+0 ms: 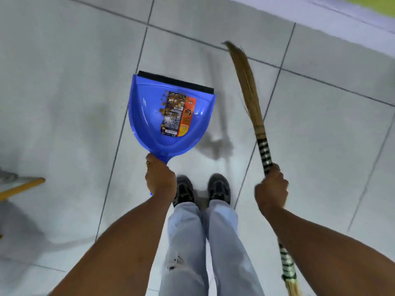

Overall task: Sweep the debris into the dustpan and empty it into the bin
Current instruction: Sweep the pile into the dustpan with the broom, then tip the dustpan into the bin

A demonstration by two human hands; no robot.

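A blue plastic dustpan (147, 116) with a black rubber lip and an orange label is held above the floor, ahead of my feet. Small brown debris (171, 101) lies scattered on the label inside it. My left hand (160, 178) grips the dustpan's handle. My right hand (271, 189) grips a straw broom (248, 82) at its black-and-white banded shaft, the bristle tip pointing away from me and lifted off the floor to the right of the dustpan. No bin is in view.
Pale grey floor tiles (74, 71) spread all around. My two black shoes (203, 190) stand just behind the dustpan. A yellow-edged object (23, 185) juts in at the left edge. A pale wall base (320, 11) runs across the top right.
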